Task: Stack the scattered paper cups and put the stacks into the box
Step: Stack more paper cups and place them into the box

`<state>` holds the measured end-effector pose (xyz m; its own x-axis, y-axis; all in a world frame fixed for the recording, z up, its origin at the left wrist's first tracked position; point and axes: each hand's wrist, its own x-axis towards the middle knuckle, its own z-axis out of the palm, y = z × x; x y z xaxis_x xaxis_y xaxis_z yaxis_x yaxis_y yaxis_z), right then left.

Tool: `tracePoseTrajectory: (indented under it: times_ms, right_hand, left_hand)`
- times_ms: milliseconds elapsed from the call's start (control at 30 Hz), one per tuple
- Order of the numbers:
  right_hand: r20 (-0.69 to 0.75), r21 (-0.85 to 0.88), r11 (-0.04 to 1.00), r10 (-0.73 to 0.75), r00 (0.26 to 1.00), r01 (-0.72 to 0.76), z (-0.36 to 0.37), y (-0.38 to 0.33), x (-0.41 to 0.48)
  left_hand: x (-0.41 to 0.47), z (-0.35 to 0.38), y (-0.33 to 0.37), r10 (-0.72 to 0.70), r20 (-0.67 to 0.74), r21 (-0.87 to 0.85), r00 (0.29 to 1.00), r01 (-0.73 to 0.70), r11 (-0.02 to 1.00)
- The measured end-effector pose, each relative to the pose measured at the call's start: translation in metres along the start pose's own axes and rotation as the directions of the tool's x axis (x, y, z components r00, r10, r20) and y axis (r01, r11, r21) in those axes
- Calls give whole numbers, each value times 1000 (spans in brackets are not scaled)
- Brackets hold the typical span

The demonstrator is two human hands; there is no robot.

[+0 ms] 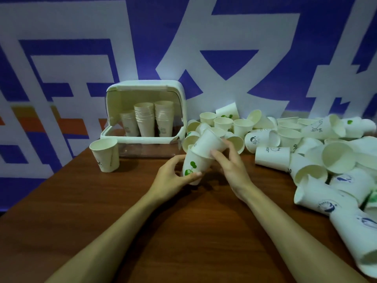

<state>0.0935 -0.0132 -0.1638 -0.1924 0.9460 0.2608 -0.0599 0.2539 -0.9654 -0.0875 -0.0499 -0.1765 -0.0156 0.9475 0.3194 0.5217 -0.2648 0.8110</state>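
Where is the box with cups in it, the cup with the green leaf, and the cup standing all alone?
box (179,92): head view, on its white top right corner.
green leaf cup (193,166): head view, on its side wall by the print.
lone cup (106,155): head view, on its front wall.
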Motion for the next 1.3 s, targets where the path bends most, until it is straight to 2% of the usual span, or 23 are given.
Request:
tracePoseTrajectory:
  times_ms: [200,300,400,467,500,533,567,600,633,667,700,800,900,1000,1100,1233,1300]
  right_hand:
    - [61,-158,987,27,998,-17,15,5,1]
    - [110,-252,968,32,993,-3,29,1,3]
    - [117,-333,943,10,993,30,51,-2,7]
    - [106,-364,930,-5,994,43,63,-2,11]
    - [103,-352,935,-1,995,38,68,-2,12]
    - [98,-315,949,6,995,25,71,-2,13]
    - [88,-266,964,9,996,14,73,0,14]
    - [77,-221,975,4,997,13,74,2,14]
    - [66,-189,982,-5,998,18,74,5,13]
    - [57,-165,986,-12,998,21,73,8,12]
    - [50,-147,989,-10,999,17,71,12,11]
    - [31,-128,992,29,999,-24,66,17,9]
    - [60,-100,995,25,998,-19,61,19,10]
    - [81,-77,997,12,997,-6,60,18,8]
    - [25,31,1000,-9,1000,8,59,6,9]
    - [-74,205,978,-16,997,31,45,-16,18]
    - [-77,231,971,-38,996,55,34,-24,18]
  left_hand:
    - [-8,-20,-4,49,-73,146,996,-38,989]
    - [-10,-27,-7,35,-5,241,999,-33,970]
    - [-11,-35,-9,44,51,216,998,-55,975]
    - [-10,-45,-12,43,104,345,994,-76,936]
    - [-9,-52,-16,39,50,390,998,-56,919]
    - [-9,-59,-19,59,-103,378,993,-16,926]
    - [-9,-67,-21,81,-336,318,938,32,947]
    - [-10,-76,-24,68,-573,237,817,86,968]
    - [-9,-85,-28,16,-741,154,672,147,977]
    - [-9,-95,-33,-55,-824,72,564,200,977]
    - [-8,-104,-40,-135,-840,-2,525,246,969]
    - [-2,-119,-68,-363,-733,-176,576,354,918]
    - [4,-118,-80,-404,-655,-222,639,348,911]
    - [4,-114,-72,-329,-666,-90,670,366,926]
    - [-3,-104,-47,-187,-608,51,772,272,961]
    - [-11,-77,-4,-30,-333,126,942,76,989]
    - [-11,-63,9,51,-223,190,973,-8,982]
